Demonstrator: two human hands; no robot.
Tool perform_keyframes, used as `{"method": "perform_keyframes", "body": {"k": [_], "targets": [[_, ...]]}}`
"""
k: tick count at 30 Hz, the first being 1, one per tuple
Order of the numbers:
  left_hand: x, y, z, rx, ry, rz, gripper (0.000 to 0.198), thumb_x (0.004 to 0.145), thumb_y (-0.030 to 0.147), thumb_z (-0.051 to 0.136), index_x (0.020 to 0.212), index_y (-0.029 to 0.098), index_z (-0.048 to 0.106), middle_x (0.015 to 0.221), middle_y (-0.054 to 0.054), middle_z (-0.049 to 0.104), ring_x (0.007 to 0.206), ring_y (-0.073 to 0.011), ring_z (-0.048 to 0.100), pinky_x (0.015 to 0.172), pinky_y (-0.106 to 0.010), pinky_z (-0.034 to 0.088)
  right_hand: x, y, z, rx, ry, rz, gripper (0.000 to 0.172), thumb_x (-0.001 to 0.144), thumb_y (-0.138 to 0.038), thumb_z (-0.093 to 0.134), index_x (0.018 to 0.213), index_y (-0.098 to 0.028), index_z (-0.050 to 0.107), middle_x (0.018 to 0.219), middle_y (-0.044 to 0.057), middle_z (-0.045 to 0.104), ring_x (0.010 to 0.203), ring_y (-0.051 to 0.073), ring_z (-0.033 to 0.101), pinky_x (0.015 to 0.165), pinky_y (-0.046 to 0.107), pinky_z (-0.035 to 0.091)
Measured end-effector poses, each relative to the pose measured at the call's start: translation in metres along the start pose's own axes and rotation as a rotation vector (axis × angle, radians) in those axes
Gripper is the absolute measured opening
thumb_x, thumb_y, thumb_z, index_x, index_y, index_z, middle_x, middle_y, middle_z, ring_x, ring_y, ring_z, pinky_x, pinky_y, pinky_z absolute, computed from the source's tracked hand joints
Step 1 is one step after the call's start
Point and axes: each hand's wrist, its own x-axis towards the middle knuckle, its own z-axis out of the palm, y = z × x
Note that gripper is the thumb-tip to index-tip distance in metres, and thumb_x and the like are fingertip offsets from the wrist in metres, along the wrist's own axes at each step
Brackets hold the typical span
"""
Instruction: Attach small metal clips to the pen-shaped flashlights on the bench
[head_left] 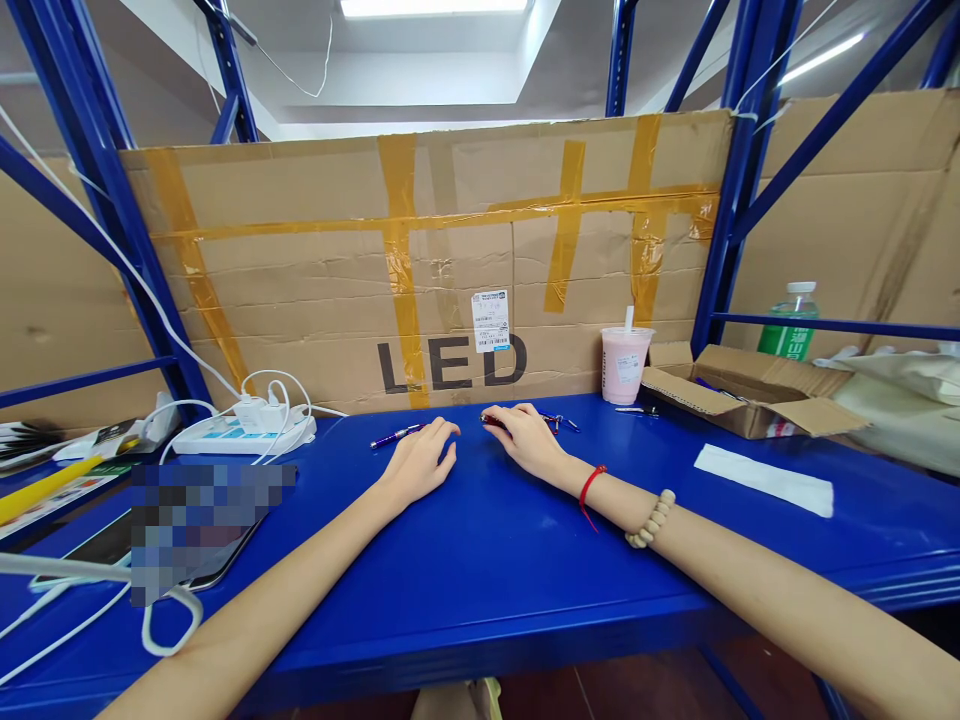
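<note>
My left hand [420, 462] rests on the blue tabletop [480, 580], its fingers slightly apart and empty. A blue pen [396, 437] lies beside it, its right end reaching the fingers. To the right, my right hand [525, 438] has its fingers pinched on a dark pen [492, 420], of which only a short piece shows. Just behind that hand are more pens [559, 421], partly hidden by it. A red string and a beaded bracelet circle the right wrist and forearm.
A power strip [225, 436] with white cables and a partly blurred tablet [232, 555] lie left. On the right are a pink drink cup [622, 366], an open cardboard box [750, 385], a white strip [765, 480] and a green bottle [789, 325]. Cardboard [322, 300] stands behind.
</note>
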Motion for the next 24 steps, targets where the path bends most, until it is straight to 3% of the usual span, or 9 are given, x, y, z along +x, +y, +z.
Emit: {"method": "perform_keyframes", "body": {"k": [4, 12, 24], "targets": [[0.0005, 0.0012, -0.0011, -0.006, 0.005, -0.002, 0.019, 0.087, 0.019, 0.034, 0.101, 0.02, 0.046, 0.097, -0.004, 0.059, 0.088, -0.018, 0.059, 0.074, -0.03, 0.048, -0.0009, -0.0022, -0.0013, 0.056, 0.024, 0.008, 0.021, 0.091, -0.03, 0.043, 0.105, -0.02, 0.055, 0.1, 0.005, 0.066, 0.086, 0.016, 0.06, 0.08, 0.029, 0.04], [0.0002, 0.0021, -0.0018, -0.006, 0.006, -0.043, 0.017, 0.087, 0.021, 0.035, 0.1, 0.019, 0.047, 0.097, -0.004, 0.06, 0.089, -0.0189, 0.059, 0.075, -0.031, 0.048, -0.0055, -0.0029, 0.0004, 0.011, -0.112, -0.015, 0.026, 0.091, -0.03, 0.042, 0.11, -0.022, 0.059, 0.094, 0.004, 0.063, 0.082, 0.015, 0.061, 0.068, 0.024, 0.045], [0.0004, -0.0004, 0.0024, -0.035, 0.014, -0.092, 0.015, 0.087, 0.022, 0.036, 0.097, 0.02, 0.047, 0.096, -0.004, 0.06, 0.088, -0.0188, 0.059, 0.075, -0.032, 0.047, -0.0071, 0.0003, 0.0034, 0.009, -0.146, 0.038, 0.036, 0.093, -0.042, 0.032, 0.111, -0.026, 0.058, 0.098, 0.003, 0.062, 0.083, 0.015, 0.062, 0.069, 0.025, 0.045]]}}
